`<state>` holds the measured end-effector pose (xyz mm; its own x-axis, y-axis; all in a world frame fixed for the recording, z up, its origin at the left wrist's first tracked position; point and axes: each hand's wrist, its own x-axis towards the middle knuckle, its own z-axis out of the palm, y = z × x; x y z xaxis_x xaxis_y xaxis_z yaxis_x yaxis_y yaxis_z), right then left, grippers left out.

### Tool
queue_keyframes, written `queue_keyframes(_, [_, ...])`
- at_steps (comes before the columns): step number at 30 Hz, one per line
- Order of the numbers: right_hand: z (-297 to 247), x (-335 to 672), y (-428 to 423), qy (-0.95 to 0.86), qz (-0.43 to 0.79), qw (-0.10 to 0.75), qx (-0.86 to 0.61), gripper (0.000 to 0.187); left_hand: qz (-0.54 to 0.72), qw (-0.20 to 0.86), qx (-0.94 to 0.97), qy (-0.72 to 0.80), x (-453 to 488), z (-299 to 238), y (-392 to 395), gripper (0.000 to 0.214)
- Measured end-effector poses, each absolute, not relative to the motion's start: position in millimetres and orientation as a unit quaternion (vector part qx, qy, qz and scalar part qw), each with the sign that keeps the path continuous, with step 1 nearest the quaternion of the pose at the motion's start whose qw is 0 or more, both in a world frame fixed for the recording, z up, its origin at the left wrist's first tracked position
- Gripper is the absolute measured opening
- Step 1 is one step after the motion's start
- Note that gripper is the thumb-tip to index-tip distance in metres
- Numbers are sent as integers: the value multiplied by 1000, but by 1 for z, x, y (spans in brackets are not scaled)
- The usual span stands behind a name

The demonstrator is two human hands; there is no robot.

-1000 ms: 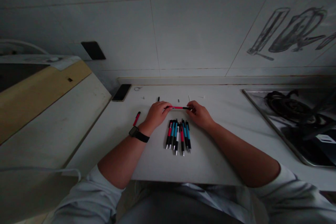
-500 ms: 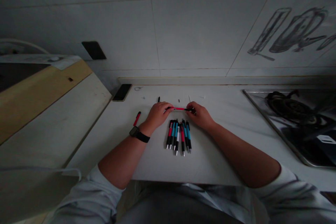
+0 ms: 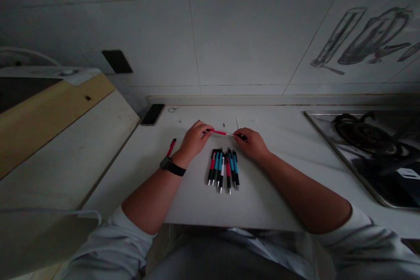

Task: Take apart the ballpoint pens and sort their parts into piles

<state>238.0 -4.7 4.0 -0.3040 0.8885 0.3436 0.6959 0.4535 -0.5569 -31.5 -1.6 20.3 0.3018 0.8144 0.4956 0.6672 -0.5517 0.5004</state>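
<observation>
Above the counter, my left hand (image 3: 194,139) pinches a red pen barrel (image 3: 219,132) by its left end. Opposite it, my right hand (image 3: 252,143) is closed on the pen's black grip section (image 3: 242,137). A thin pale refill (image 3: 230,134) bridges the gap between barrel and grip. Just below the hands lies a row of click pens (image 3: 222,168) with red, blue and white barrels, tips toward me. Beside my left wrist rests a red and black pen part (image 3: 171,147). Behind the hands are a small dark piece (image 3: 224,125) and a thin white stick (image 3: 238,122).
A phone (image 3: 152,114) lies at the counter's back left, near a thin ring-shaped item (image 3: 172,110). Tiny bits, one a clear piece (image 3: 252,120), lie toward the wall. On the right is a gas stove (image 3: 357,138); a white cabinet-like box (image 3: 108,140) borders the left.
The black grip section in my right hand has come apart from the red barrel, and the pale refill now shows between them. The barrel tilts slightly down to the right.
</observation>
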Motion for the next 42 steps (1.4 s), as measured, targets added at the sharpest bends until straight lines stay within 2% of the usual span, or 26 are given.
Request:
queue_keyframes(4, [3, 242, -3, -791, 130, 290, -522, 17, 372, 101, 783, 489, -44, 22, 4, 15])
queue_keyframes(9, [2, 243, -5, -799, 117, 243, -537, 17, 316, 84, 797, 507, -54, 25, 5, 15])
queue_keyframes(18, [2, 241, -6, -800, 131, 243, -533, 15, 283, 77, 819, 493, -54, 36, -4, 28])
queue_keyframes(24, [3, 242, -7, -803, 130, 236, -532, 16, 362, 149, 754, 528, -74, 52, -3, 33])
queue_keyframes(32, [3, 242, -6, -804, 124, 233, -533, 17, 414, 229, 683, 556, -126, 70, 6, 18])
queue_keyframes(36, [2, 244, -5, -807, 123, 222, -532, 18, 356, 250, 684, 586, -135, 69, 7, 22])
queue_keyframes(42, [1, 245, -5, -807, 116, 213, -538, 19, 163, 269, 687, 655, -126, 56, 6, 15])
